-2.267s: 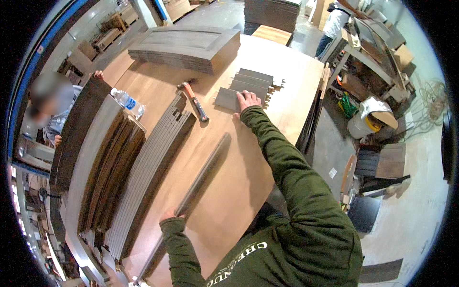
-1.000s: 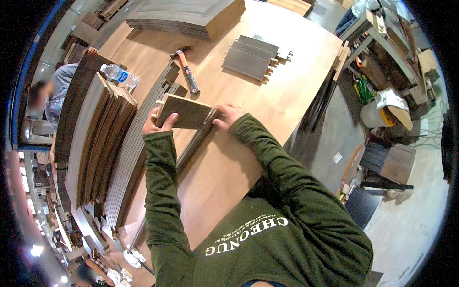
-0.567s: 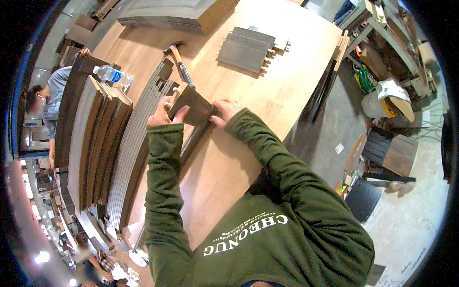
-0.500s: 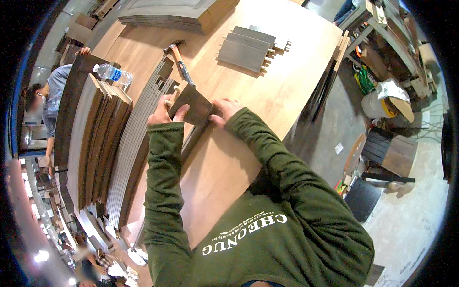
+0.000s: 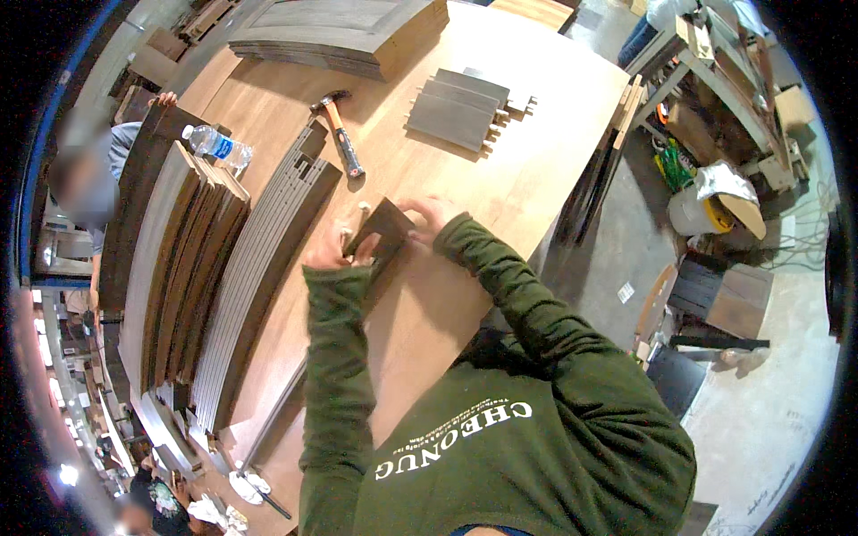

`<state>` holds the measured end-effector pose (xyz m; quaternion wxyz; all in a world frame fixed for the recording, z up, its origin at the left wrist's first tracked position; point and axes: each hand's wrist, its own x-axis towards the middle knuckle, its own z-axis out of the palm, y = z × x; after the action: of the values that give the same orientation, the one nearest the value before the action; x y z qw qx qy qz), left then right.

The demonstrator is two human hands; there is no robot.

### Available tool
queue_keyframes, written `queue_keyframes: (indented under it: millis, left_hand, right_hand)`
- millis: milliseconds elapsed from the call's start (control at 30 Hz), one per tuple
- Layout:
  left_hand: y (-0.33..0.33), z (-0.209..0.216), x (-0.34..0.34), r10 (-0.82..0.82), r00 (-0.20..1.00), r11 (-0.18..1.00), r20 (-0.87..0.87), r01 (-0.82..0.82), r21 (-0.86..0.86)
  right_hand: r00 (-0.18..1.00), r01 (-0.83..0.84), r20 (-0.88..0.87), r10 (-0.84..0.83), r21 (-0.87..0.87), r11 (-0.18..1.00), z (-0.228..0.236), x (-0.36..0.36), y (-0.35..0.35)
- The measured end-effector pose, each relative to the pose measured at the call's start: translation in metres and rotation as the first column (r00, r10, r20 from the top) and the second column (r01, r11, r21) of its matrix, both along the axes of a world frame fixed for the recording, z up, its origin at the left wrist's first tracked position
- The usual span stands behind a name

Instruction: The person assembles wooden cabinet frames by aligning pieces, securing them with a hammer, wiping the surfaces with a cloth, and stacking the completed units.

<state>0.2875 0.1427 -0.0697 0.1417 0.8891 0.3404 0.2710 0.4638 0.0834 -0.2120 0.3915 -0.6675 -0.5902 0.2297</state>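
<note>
A small dark wooden board [image 5: 384, 225] with pale dowel pegs at its left end is between my hands, tilted above the table. My left hand [image 5: 331, 247] grips it by the pegged end, with the thumb on its face. The fingers of my right hand [image 5: 429, 220] close on its opposite edge. Beneath the board, a long narrow dark rail [image 5: 284, 406] runs back under my left forearm; whether the two touch is hidden. A claw hammer [image 5: 340, 134] with an orange-and-black handle lies beyond my hands.
Slotted dark rails [image 5: 259, 259] and stacked panels [image 5: 183, 268] line the left side, with a water bottle [image 5: 217, 147] on them. Pegged boards [image 5: 454, 109] lie at the far right of the table [image 5: 554, 143]. Framed panels [image 5: 331, 36] are stacked behind. A person [image 5: 85, 174] stands at left.
Both hands have shifted slightly nearer and to the right with the pegged board, away from the slotted rails and the hammer. The person at left has moved.
</note>
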Motion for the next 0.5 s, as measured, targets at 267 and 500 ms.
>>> queue_keyframes:
  millis: [267, 500]
  left_hand:
    - [-0.013, -0.002, 0.011, 0.092, 0.962, 0.98, 0.259, -0.042, -0.192]
    - [-0.021, 0.003, -0.035, 0.092, 0.881, 0.966, 0.464, 0.034, -0.257]
  right_hand:
    - [0.99, -0.014, 0.141, 0.022, -0.056, 0.998, -0.024, 0.009, 0.005]
    - [0.974, -0.008, 0.222, -0.054, 0.267, 0.964, 0.064, 0.001, -0.022]
